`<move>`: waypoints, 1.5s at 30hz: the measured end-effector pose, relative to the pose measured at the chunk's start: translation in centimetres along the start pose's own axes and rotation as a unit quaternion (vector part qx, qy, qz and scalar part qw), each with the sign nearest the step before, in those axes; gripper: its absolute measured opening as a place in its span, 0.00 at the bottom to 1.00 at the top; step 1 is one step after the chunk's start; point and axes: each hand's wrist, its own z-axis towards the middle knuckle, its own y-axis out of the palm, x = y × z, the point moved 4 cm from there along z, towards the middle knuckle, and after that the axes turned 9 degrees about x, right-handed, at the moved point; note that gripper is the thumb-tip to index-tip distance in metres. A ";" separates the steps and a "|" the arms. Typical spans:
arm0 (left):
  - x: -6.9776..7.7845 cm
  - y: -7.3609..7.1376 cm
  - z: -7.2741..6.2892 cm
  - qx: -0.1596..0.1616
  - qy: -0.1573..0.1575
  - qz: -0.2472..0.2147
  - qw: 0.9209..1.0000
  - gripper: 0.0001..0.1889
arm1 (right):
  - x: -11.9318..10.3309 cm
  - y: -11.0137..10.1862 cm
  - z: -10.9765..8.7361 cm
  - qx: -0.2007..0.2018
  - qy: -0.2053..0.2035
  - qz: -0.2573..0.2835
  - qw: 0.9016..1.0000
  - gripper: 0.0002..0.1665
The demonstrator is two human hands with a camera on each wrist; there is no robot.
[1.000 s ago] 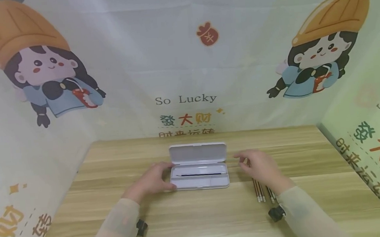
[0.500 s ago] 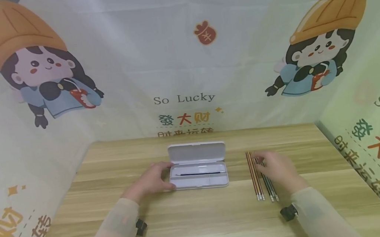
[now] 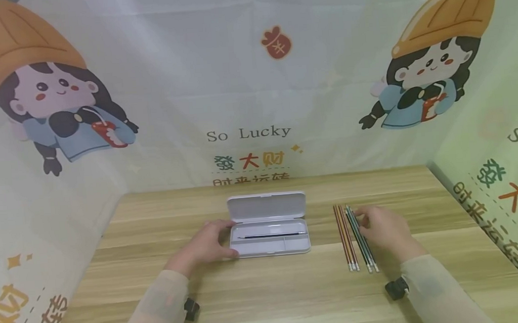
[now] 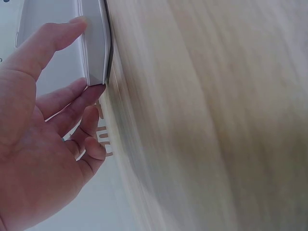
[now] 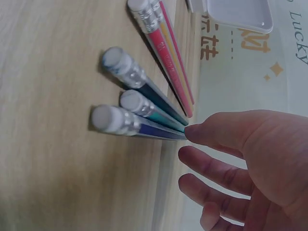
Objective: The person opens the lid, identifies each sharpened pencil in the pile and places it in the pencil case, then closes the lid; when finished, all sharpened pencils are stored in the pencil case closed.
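A white pencil case [image 3: 256, 247] sits mid-table with its lid [image 3: 266, 207] raised. One dark pencil [image 3: 271, 235] lies lengthwise in its rear compartment. My left hand [image 3: 203, 244] holds the case by its left end, thumb at the front corner and fingers toward the back. To the right of the case lie red and yellow pencils [image 3: 346, 238] in one group. Beside them is a group of green and blue pencils [image 3: 362, 242], eraser ends toward me. My right hand [image 3: 385, 227] is at their right; in the right wrist view its thumb [image 5: 211, 129] is at the blue pencil [image 5: 154, 129], fingers apart.
The wooden table [image 3: 274, 302] meets a printed cloth backdrop [image 3: 180, 86] at the back and sides. A black wrist camera [image 3: 397, 288] is on the right wrist, another black camera [image 3: 191, 309] on the left.
My right hand has moved rightward, away from the case's side, across the pencils to the right of the green and blue ones. My left hand stays on the case.
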 end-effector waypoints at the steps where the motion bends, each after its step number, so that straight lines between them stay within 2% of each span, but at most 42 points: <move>1: 0.0 0.0 0.0 0.000 -0.001 -0.001 1.000 0.45 | 0.0 0.0 0.0 -0.001 0.000 0.000 1.000 0.24; 11: 0.2 -0.2 0.2 -0.005 -0.012 -0.005 1.000 0.45 | 0.8 0.2 -0.2 -0.016 0.022 0.004 1.000 0.26; 15: 0.1 -0.2 0.2 -0.007 -0.015 -0.006 1.000 0.45 | 1.0 0.3 -0.1 -0.010 0.021 -0.004 1.000 0.26; 26: 0.0 -0.2 0.2 -0.006 -0.009 0.003 1.000 0.44 | 1.5 0.5 0.1 -0.001 0.028 -0.022 0.999 0.25; 38: 0.1 0.0 0.1 -0.008 -0.004 -0.001 1.000 0.44 | 1.6 0.1 0.0 0.005 0.035 -0.015 0.999 0.24; 41: 0.1 0.0 0.1 -0.008 -0.005 0.000 1.000 0.44 | 1.4 -0.1 0.1 0.010 0.026 -0.012 1.000 0.23; 45: 0.0 0.0 0.1 -0.007 -0.006 0.002 1.000 0.44 | 0.9 -0.2 0.1 0.028 -0.008 -0.008 1.000 0.22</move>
